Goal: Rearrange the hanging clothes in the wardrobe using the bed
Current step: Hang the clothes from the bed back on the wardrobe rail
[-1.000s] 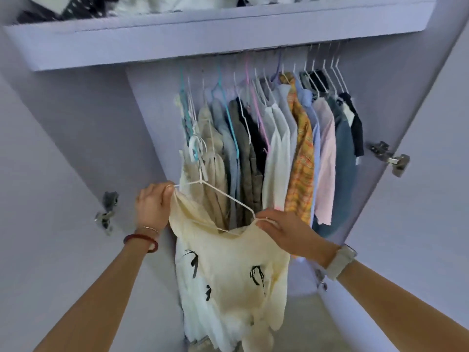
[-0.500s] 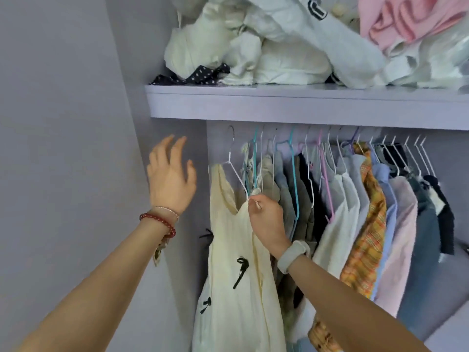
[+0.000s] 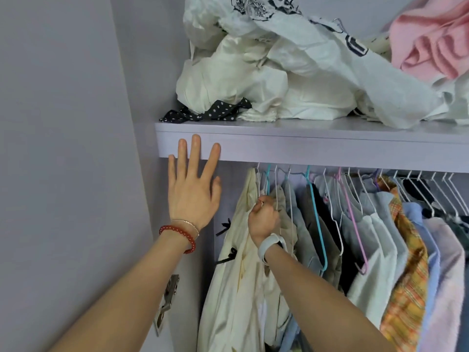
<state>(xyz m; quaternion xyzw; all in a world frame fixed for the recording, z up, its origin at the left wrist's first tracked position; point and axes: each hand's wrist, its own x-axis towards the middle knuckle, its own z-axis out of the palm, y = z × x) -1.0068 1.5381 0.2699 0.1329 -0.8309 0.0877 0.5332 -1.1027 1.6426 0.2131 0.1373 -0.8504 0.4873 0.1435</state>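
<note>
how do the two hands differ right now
The left hand is open, fingers straight and spread, raised by the shelf edge; the right hand is curled, gripping the cream dress at its hanger. The left wrist wears a red bead bracelet, the right a white watch.

1. Left hand: raised at 10 o'clock, fingers straight and spread, back toward the camera, holding nothing.
2. Left forearm runs up from 7 o'clock.
3. Right hand: near centre, fingers curled into a closed fist, knuckles upward.
4. Right forearm enters from 5 o'clock.
</note>
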